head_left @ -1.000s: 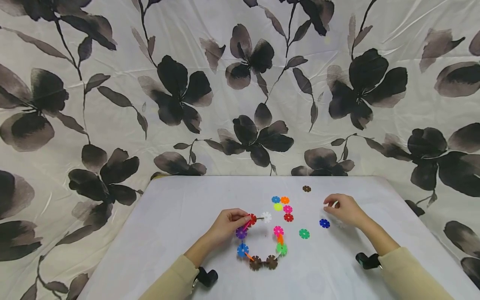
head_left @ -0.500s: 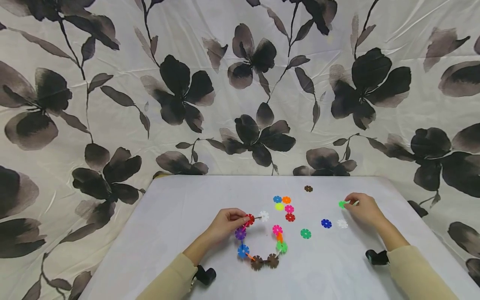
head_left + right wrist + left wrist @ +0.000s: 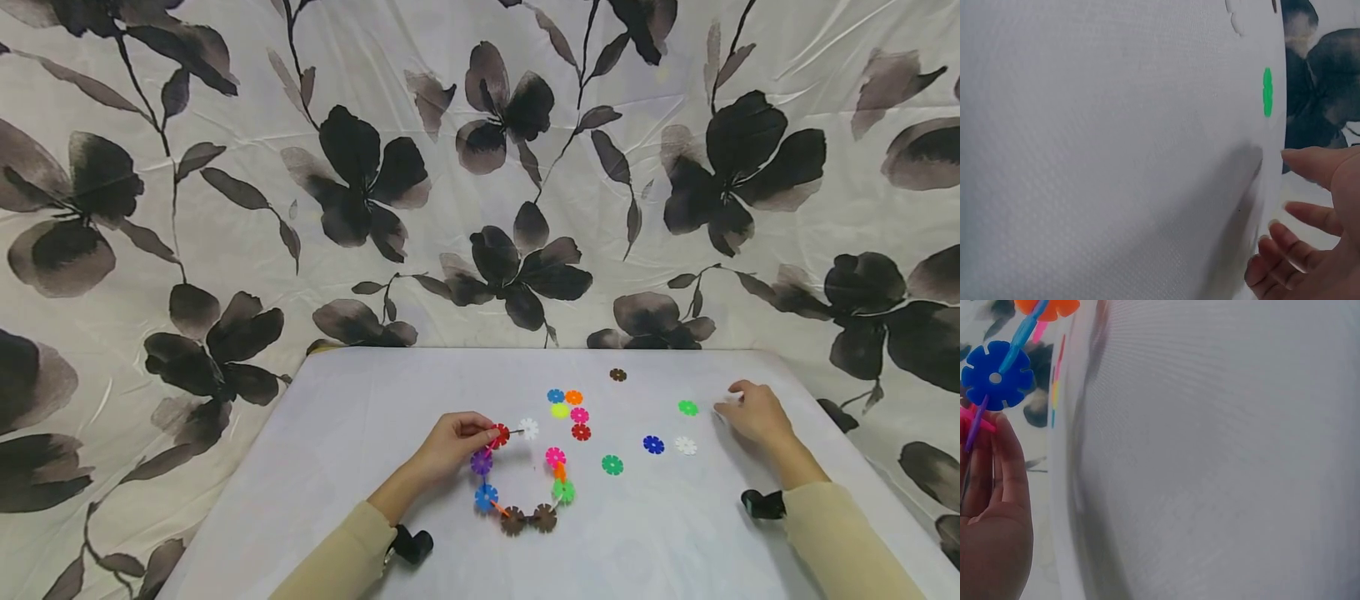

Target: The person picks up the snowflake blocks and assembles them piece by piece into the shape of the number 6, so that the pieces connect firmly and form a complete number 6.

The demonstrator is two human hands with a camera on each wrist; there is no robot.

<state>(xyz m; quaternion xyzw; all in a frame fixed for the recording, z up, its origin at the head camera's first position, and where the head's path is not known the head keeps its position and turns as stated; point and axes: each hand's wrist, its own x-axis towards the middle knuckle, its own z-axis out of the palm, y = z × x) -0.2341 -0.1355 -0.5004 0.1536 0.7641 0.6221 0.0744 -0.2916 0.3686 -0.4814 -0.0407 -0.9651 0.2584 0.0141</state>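
Observation:
My left hand (image 3: 459, 442) pinches a red snowflake disc (image 3: 500, 435) at the upper left end of a chain of interlocked discs. A white disc (image 3: 528, 429) is joined to it. The chain curves through a purple disc (image 3: 481, 462), a blue disc (image 3: 486, 497), brown discs (image 3: 513, 521), a light green disc (image 3: 564, 492) and a pink disc (image 3: 555, 457). In the left wrist view the blue disc (image 3: 997, 376) hangs above my fingers. To the right, my right hand (image 3: 761, 417) is spread and holds nothing, just right of a loose green disc (image 3: 687, 407).
Loose discs lie on the white table (image 3: 360, 400): dark blue (image 3: 653, 444), white (image 3: 686, 446), dark green (image 3: 612, 464), brown (image 3: 617, 375). A cluster includes yellow (image 3: 560, 410), orange (image 3: 573, 397) and red (image 3: 581, 432) discs. Floral cloth (image 3: 517, 275) hangs behind.
My right hand has moved rightward and let go of the green disc, which now lies on the table. The left hand keeps its pinch on the red disc, nearly still.

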